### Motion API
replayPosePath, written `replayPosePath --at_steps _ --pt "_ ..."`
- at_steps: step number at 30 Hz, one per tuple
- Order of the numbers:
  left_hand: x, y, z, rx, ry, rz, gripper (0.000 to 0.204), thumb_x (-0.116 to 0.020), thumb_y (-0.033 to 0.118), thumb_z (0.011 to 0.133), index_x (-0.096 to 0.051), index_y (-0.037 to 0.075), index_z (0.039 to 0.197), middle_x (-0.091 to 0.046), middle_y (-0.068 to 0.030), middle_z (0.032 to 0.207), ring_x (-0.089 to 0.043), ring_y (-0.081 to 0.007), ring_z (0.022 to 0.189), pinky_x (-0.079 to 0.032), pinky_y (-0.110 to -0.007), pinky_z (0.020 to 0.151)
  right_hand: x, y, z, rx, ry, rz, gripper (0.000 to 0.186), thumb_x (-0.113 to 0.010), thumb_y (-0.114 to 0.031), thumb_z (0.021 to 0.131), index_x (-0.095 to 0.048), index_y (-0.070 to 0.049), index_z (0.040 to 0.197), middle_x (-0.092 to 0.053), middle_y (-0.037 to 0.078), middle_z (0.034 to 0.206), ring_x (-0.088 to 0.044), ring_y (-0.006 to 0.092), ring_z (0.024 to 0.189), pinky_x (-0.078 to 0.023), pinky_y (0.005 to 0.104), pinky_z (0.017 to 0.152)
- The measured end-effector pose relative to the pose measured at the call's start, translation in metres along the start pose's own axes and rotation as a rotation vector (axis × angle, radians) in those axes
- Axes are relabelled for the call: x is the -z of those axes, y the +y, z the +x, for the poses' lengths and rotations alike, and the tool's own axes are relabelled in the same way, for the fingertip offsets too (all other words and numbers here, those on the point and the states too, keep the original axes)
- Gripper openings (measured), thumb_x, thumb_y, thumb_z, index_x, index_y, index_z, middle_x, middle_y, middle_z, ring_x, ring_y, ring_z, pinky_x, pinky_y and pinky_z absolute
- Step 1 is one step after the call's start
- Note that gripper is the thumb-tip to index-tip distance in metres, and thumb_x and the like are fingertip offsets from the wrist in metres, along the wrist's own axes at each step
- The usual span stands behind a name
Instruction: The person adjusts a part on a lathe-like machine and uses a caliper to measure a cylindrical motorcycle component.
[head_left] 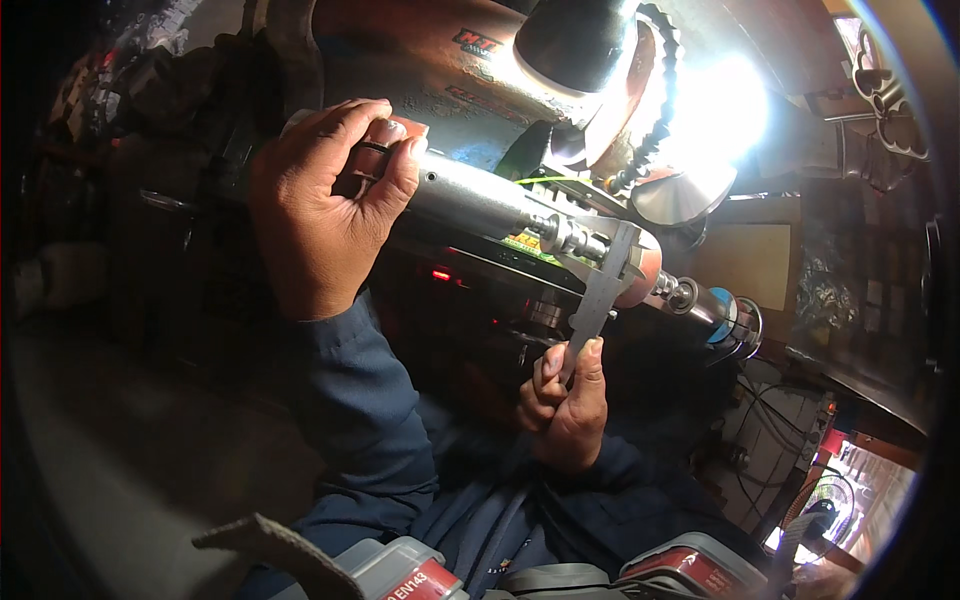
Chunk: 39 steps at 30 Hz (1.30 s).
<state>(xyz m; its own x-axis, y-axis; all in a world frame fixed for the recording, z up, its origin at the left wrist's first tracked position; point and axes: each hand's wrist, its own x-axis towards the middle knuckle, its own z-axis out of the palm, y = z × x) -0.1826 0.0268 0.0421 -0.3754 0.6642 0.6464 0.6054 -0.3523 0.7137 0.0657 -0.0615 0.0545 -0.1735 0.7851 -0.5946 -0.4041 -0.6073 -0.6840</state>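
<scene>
My right hand is closed around the lower end of a steel vernier caliper. The caliper slants upward, and its jaws lie at a thin stepped metal shaft, beside a copper-coloured round part. Whether the jaws touch the shaft is too small to tell. On the left, my left hand curls its fingers round a reddish-brown, straight-edged piece at the end of a grey steel cylinder. The fingers hide most of that piece. Toward the right, the shaft line runs into another metal cylinder with a blue band.
Behind the shaft stands a large machine housing with a dark cylinder. A black segmented hose bends down near a glaring lamp and a metal cone. Cables hang at right. Respirator filters edge the bottom.
</scene>
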Motion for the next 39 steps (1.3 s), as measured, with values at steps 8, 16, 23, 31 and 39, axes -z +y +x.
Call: replayPosePath --at_steps 8,16,23,31,39 --pt "-0.002 -0.004 -0.002 0.004 0.004 0.000 0.025 -0.078 0.005 0.076 -0.068 0.000 0.099 -0.070 -0.0074 0.085 -0.068 -0.0132 0.069 -0.056 -0.025 0.062 0.001 -0.001 0.000 0.006 -0.001 0.025 0.051 -0.034 -0.056 0.101 -0.049 -0.010 0.083 -0.026 -0.005 0.059 -0.022 0.0061 0.043 -0.019 0.0248 0.039" --pt "-0.001 -0.006 -0.002 -0.002 0.015 0.021 0.026 -0.079 0.006 0.075 -0.069 0.000 0.098 -0.069 -0.0084 0.085 -0.068 -0.0144 0.068 -0.056 -0.025 0.061 0.001 0.000 0.000 0.002 0.001 0.039 0.052 -0.035 -0.056 0.101 -0.049 -0.010 0.082 -0.026 -0.005 0.058 -0.022 0.0065 0.042 -0.020 0.0251 0.038" --pt "-0.001 -0.005 0.000 -0.023 0.015 0.016 0.026 -0.079 0.005 0.075 -0.068 -0.001 0.099 -0.070 -0.0083 0.084 -0.068 -0.0147 0.068 -0.055 -0.025 0.061 0.000 0.000 0.000 0.017 0.010 0.026 0.052 -0.035 -0.056 0.101 -0.049 -0.009 0.082 -0.027 -0.005 0.058 -0.022 0.0063 0.042 -0.020 0.0250 0.038" --pt "0.000 -0.001 0.001 -0.031 -0.001 -0.005 0.024 -0.077 0.003 0.077 -0.067 -0.001 0.099 -0.072 -0.0084 0.087 -0.068 -0.0138 0.068 -0.055 -0.025 0.062 0.001 0.001 0.001 0.001 -0.008 0.043 0.052 -0.035 -0.057 0.101 -0.050 -0.010 0.083 -0.026 -0.005 0.057 -0.022 0.0063 0.042 -0.019 0.0250 0.038" --pt "-0.006 -0.001 -0.002 -0.056 -0.022 0.013 0.023 -0.076 0.004 0.079 -0.068 0.000 0.099 -0.072 -0.0073 0.088 -0.068 -0.0146 0.075 -0.055 -0.026 0.064 0.006 0.003 0.001 -0.005 -0.013 0.067 0.051 -0.035 -0.056 0.101 -0.050 -0.010 0.085 -0.026 -0.006 0.057 -0.023 0.0064 0.043 -0.021 0.0250 0.040"
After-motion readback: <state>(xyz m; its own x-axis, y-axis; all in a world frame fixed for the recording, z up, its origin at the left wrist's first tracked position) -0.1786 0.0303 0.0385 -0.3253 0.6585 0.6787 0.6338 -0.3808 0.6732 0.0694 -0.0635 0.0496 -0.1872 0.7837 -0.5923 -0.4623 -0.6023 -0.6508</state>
